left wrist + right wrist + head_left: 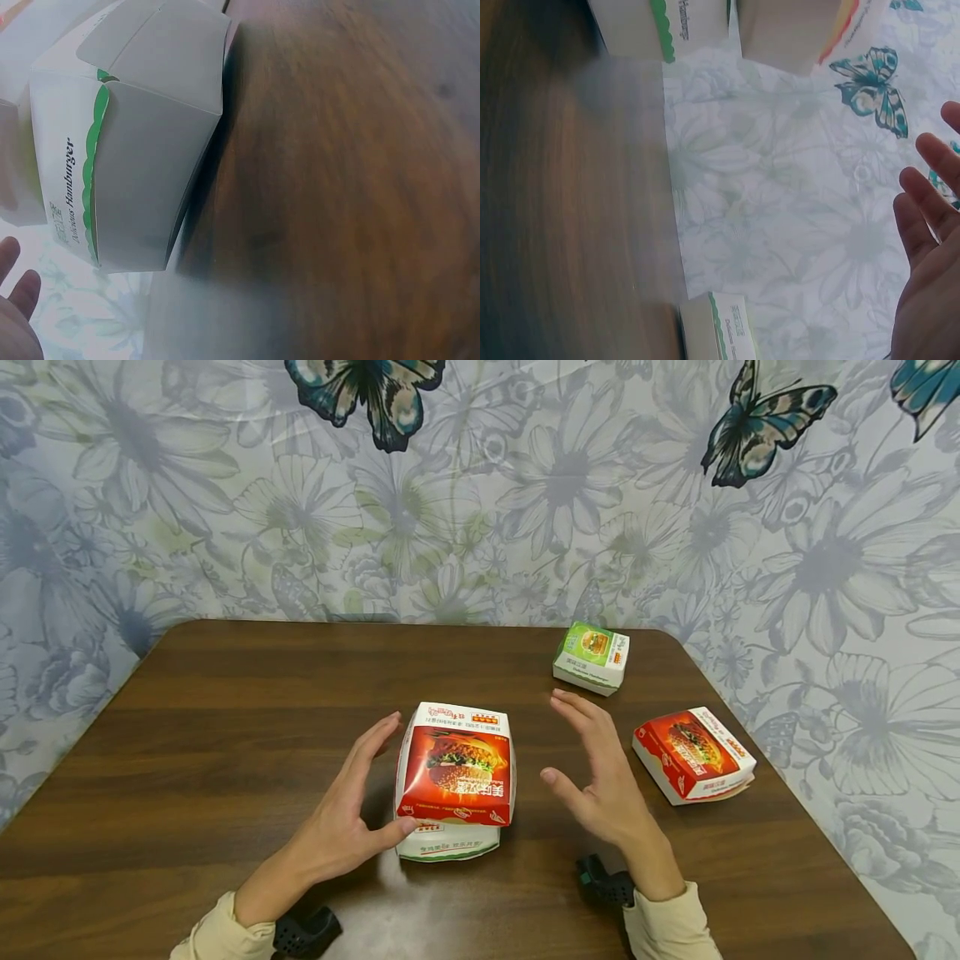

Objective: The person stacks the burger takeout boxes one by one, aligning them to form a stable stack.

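A red and white hamburger box (456, 774) sits on top of a white hamburger box with green edging (450, 845), making a stack on the table. At the stack's left side is my left hand (337, 831), fingers extended, its thumb tip overlapping the front left corner in the head view. The left wrist view shows the lower box (150, 165) close up, with some fingers (24, 294) apart from it. To the right of the stack, my right hand (600, 785) hovers with spread fingers and holds nothing. The right wrist view also has this hand (937, 270) away from both stacked boxes.
A green and white hamburger box (591, 658) stands near the back edge of the brown table (247, 735). Another red and white box (693, 754) lies near the right edge. Behind the table hangs a flowered cloth (465, 543) with butterflies.
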Tool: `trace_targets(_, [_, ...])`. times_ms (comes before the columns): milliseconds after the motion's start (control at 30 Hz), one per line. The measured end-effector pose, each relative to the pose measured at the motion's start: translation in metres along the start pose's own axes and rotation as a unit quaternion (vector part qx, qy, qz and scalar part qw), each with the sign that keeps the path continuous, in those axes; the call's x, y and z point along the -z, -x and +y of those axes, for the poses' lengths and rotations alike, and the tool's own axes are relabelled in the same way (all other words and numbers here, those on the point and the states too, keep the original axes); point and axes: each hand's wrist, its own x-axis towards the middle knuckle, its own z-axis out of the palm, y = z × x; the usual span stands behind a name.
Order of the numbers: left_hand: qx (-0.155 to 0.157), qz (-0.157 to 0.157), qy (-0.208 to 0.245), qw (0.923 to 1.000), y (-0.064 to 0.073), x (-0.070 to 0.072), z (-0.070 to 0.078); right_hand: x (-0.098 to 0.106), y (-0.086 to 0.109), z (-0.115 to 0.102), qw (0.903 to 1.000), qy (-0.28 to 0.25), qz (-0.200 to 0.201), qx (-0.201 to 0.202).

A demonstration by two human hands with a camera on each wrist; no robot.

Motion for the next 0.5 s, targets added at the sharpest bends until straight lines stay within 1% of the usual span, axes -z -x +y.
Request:
trace_targets(267, [0.004, -0.001, 0.005, 1.0000, 0.001, 0.000, 0.000, 0.007, 0.002, 0.004, 0.9989, 0.020, 0.041, 0.006])
trace_targets(500, [0.000, 0.000, 0.006, 1.0000, 0.000, 0.001, 0.003, 0.015, 0.004, 0.010, 0.9971, 0.036, 0.067, 0.004])
